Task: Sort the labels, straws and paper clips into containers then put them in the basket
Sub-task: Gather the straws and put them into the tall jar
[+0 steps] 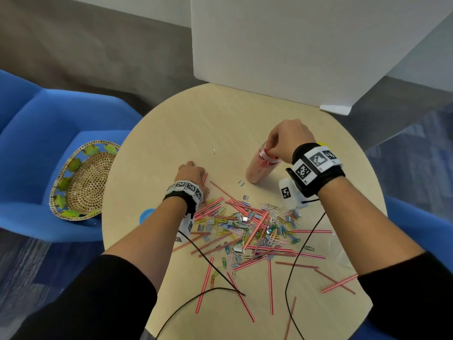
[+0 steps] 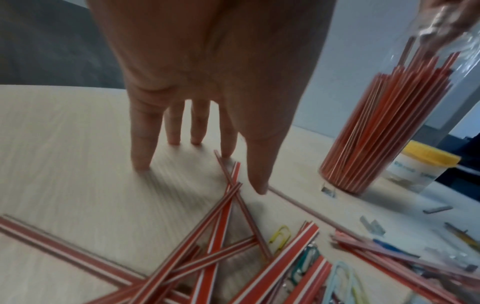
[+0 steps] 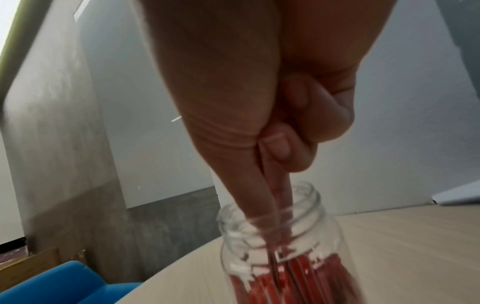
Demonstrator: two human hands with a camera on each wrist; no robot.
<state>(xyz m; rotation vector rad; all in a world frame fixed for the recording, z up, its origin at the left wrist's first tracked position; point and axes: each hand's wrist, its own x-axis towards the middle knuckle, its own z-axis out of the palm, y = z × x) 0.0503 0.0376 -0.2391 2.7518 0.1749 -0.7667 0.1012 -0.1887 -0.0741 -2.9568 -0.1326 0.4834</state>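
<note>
Littering round table (image 1: 171,133): straws (image 1: 257,229), clips (image 1: 272,235).

round wooden table (image 1: 171,123) | scattered straws (image 1: 255,231), paper clips (image 1: 270,238), labels (image 1: 241,183) | clear jar (image 1: 262,166) upright

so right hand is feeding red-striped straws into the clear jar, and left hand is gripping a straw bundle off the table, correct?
Not quite. In the left wrist view the left hand grips nothing: straight fingers rest on the round beige table. The right hand does feed red-striped straws into the clear jar.

Even, soft indoor light; motion-blurred wrist views, wide-angle bending at edges.
</note>
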